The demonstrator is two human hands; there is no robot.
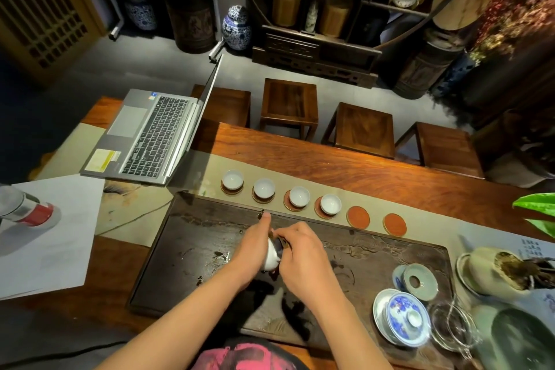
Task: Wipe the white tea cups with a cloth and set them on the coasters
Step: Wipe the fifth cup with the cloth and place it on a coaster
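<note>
Over the dark tea tray (186,249) my left hand (255,245) grips a white tea cup (271,258), tipped on its side. My right hand (303,255) presses a dark cloth (280,245) into the cup's mouth; most of the cloth is hidden by my fingers. Beyond the tray runs a row of round coasters. Several white cups (232,179) (264,188) (299,196) (330,204) stand on the left ones. Two red coasters (358,217) (395,224) at the right end are bare.
An open laptop (147,135) lies at the far left, white paper (51,234) beside it. A blue-and-white lidded bowl (405,317), a celadon lid (419,281), a glass pitcher (453,327) and a pot with tea tools (498,273) crowd the right. Wooden stools (289,105) stand behind the table.
</note>
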